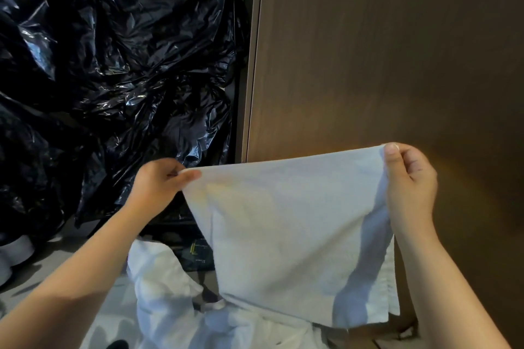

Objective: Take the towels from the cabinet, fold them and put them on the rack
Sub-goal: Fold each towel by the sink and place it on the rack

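A white towel hangs spread out in front of me, held up by its two top corners. My left hand pinches the top left corner between thumb and fingers. My right hand pinches the top right corner, where the cloth is doubled along the right edge. Below the hanging towel lies a heap of more white towels, crumpled on a low surface. The towel's lower edge reaches down over that heap.
A brown wooden cabinet door fills the right side behind the towel. Crinkled black plastic sheeting covers the left side. White rolled items sit at the far left edge. A dark box lies behind the heap.
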Motion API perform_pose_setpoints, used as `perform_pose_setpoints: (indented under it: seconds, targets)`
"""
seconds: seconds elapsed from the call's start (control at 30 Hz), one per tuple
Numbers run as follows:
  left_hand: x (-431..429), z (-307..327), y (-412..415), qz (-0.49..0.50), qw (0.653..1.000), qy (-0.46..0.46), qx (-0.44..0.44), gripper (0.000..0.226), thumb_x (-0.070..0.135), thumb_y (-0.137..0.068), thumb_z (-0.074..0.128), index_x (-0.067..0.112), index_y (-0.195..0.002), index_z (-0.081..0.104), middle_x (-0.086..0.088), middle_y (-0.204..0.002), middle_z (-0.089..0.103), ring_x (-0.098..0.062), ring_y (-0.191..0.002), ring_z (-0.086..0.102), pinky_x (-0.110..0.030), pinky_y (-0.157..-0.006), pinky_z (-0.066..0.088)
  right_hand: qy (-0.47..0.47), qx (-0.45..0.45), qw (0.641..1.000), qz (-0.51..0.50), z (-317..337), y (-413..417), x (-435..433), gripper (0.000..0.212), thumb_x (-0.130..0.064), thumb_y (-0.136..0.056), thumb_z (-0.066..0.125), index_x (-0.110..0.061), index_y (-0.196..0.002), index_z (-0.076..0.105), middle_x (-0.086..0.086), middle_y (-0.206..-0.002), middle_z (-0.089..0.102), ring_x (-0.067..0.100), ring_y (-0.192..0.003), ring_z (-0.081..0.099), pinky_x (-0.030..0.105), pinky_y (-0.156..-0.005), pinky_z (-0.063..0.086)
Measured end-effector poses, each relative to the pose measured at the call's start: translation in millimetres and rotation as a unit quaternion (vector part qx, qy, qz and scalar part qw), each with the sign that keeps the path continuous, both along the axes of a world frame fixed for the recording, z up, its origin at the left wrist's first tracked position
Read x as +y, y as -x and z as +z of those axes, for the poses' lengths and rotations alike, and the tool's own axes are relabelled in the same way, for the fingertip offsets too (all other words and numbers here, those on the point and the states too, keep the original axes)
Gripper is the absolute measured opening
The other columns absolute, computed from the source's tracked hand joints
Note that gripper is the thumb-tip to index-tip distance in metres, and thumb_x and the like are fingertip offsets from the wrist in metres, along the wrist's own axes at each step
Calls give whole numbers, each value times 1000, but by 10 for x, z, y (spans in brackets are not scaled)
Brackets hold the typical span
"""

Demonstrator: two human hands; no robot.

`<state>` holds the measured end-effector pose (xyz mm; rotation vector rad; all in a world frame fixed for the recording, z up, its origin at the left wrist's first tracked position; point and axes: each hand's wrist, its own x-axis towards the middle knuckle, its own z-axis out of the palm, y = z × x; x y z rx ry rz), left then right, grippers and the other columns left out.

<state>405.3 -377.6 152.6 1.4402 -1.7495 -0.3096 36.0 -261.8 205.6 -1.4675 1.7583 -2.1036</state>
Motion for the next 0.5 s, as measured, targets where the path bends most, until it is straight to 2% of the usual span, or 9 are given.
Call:
perform_pose_setpoints:
  seconds: [0.07, 0.13, 0.23, 0.33, 0.4, 0.43, 0.5]
  targets:
    - [-5, 148, -21, 4, 999, 9, 39, 33, 47, -79, 74, 19, -62, 66, -5, -55, 63, -20, -50, 58, -28, -51, 43, 7, 7, 1000, -5, 70, 28, -45, 22, -35, -100, 51, -18, -97, 64, -9, -86, 63, 1, -83, 57, 21, -77, 48]
    - [6, 289, -19, -6, 984, -4, 178, 19, 39, -77, 78, 23, -69, 73, 0, -65, 71, -20, -63, 68, -33, -65, 55, 11, 15, 1000, -5, 161, 43, -110, 21, -35, -101, 50, -18, -97, 64, -8, -86, 62, 1, -82, 57, 18, -75, 47]
    - [31, 534, 21, -62, 929, -16, 365, 3, 23, -81, 77, 24, -78, 76, 3, -76, 74, -20, -75, 70, -37, -77, 57, 18, 27, 999, -9, 346, 63, -199, 22, -35, -101, 49, -19, -98, 63, -9, -87, 61, -1, -81, 56, 12, -71, 45]
    - [37, 847, 73, -124, 867, 5, 482, 5, 13, -88, 68, 16, -90, 72, 4, -74, 72, -16, -72, 66, -32, -71, 57, 54, 43, 997, -35, 564, 117, -243, 26, -34, -101, 50, -13, -101, 64, -1, -91, 62, 6, -83, 55, 26, -76, 46]
    - [48, 1020, 77, -145, 847, 23, 510, 5, 13, -89, 67, 14, -91, 71, 4, -74, 73, -11, -68, 67, -26, -65, 57, 76, 51, 995, -45, 683, 142, -249, 24, -33, -101, 50, -13, -101, 64, 0, -90, 61, 5, -82, 53, 30, -76, 43]
    - [66, 1072, 79, -148, 848, 32, 507, 5, 14, -89, 67, 14, -89, 72, 4, -74, 73, -11, -67, 68, -25, -64, 58, 81, 52, 994, -47, 722, 150, -249, 23, -32, -101, 51, -13, -100, 64, 0, -89, 60, 4, -81, 52, 30, -76, 43]
    - [90, 1090, 81, -114, 884, 62, 449, 7, 17, -90, 66, 17, -86, 72, 8, -72, 73, -6, -66, 67, -24, -65, 57, 80, 53, 994, -51, 749, 151, -240, 23, -31, -101, 51, -12, -100, 64, 0, -89, 61, 6, -83, 53, 30, -77, 43]
